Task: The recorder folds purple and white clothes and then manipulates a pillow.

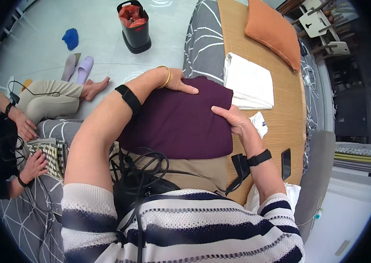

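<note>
A folded dark purple garment (179, 121) lies across my lap, over beige trousers. My left hand (178, 83), with a gold bangle at the wrist, grips its far edge with the thumb on top and the fingers hidden underneath. At the right edge, my right hand (233, 119) holds the cloth the same way, thumb above. Just beyond the garment a folded white cloth (249, 82) rests on the bamboo mat (285, 121). A smaller white cloth (259, 125) with a dark label sits beside my right hand.
Black cables (142, 164) coil at my waist. A smartphone (286, 163) and an orange cushion (274, 34) are on the mat. To the left, a person's hands (34, 166) touch folded checked cloth (52, 157). A lined black bin (136, 34) and lilac slippers (84, 70) stand on the floor.
</note>
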Demonstrator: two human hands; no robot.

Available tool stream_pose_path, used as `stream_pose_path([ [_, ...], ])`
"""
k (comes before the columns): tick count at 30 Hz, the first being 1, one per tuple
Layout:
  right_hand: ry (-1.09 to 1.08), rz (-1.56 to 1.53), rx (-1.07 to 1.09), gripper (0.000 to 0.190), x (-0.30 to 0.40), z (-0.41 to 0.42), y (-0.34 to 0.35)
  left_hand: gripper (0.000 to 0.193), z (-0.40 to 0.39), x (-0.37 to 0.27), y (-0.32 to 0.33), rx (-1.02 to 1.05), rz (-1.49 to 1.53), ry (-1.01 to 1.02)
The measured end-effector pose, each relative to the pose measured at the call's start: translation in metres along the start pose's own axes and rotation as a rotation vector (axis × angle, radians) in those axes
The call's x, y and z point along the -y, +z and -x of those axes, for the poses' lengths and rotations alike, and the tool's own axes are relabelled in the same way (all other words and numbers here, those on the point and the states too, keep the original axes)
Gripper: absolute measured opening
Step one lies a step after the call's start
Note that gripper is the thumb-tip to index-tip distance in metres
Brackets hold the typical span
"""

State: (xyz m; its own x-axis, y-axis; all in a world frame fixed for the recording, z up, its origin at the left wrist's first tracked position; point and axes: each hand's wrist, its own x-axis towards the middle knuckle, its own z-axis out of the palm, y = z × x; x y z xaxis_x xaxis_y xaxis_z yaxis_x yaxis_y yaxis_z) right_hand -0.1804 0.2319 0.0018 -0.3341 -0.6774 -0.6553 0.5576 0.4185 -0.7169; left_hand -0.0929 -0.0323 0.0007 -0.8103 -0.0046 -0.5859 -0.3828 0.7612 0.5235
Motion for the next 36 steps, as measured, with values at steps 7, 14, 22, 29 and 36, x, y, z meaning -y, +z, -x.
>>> stream_pose_path([
  [7,0.008,0.002,0.007,0.069,0.004,-0.006,-0.005,0.108,-0.023,0.005,-0.016,0.353,0.155,-0.086],
  [14,0.011,0.002,0.054,0.065,0.009,-0.007,-0.004,0.071,-0.011,0.004,-0.027,0.361,0.463,-0.079],
  [22,-0.487,0.197,-0.116,0.055,0.07,0.029,0.021,0.04,0.057,-0.039,-0.08,0.055,0.734,0.256],
  [29,-1.389,0.992,-0.532,0.028,0.119,0.133,0.059,0.037,0.163,-0.098,-0.098,-0.533,0.184,0.684],
  [36,-1.326,1.437,0.043,0.02,0.03,0.144,0.103,0.035,0.181,-0.02,0.032,-0.371,0.056,0.64],
])
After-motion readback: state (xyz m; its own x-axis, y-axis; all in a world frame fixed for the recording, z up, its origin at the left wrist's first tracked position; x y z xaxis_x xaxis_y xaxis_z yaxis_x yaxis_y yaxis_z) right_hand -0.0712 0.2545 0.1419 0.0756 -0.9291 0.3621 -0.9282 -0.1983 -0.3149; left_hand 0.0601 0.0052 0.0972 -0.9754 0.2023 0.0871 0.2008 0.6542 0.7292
